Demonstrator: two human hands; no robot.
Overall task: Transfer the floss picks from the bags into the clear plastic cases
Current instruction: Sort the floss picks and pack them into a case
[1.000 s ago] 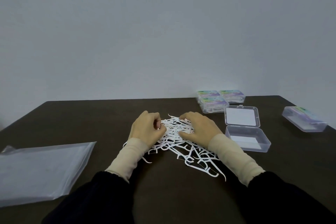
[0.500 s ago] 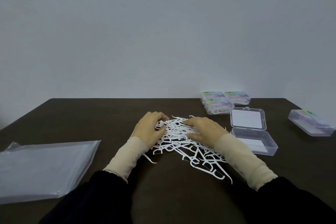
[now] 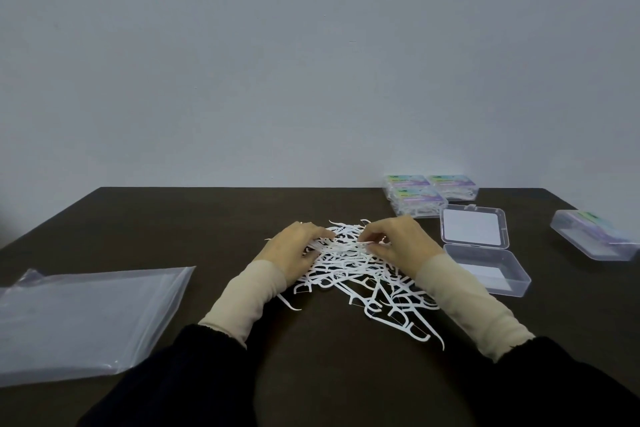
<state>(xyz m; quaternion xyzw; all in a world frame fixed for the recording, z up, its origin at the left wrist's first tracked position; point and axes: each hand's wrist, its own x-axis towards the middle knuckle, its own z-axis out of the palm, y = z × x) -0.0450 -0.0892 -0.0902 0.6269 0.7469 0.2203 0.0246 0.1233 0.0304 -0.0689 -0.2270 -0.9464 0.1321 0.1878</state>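
Note:
A loose pile of white floss picks (image 3: 360, 274) lies on the dark table in front of me. My left hand (image 3: 292, 250) sits on the pile's left side, fingers curled round a bunch of picks. My right hand (image 3: 398, 241) is on the right side, fingertips pinching picks at the pile's top. An open clear plastic case (image 3: 485, 253) with its lid folded back stands just right of my right hand and holds no picks. An emptied clear plastic bag (image 3: 79, 319) lies flat at the near left.
Three closed, filled cases with coloured labels (image 3: 429, 192) sit at the back right by the wall. Another closed clear case (image 3: 594, 234) lies at the far right. The table's far edge (image 3: 225, 188) meets a plain wall.
Both hands have kept gathering picks at the top of the pile, fingers drawing closer together. The view has shifted slightly, so the cases appear further right.

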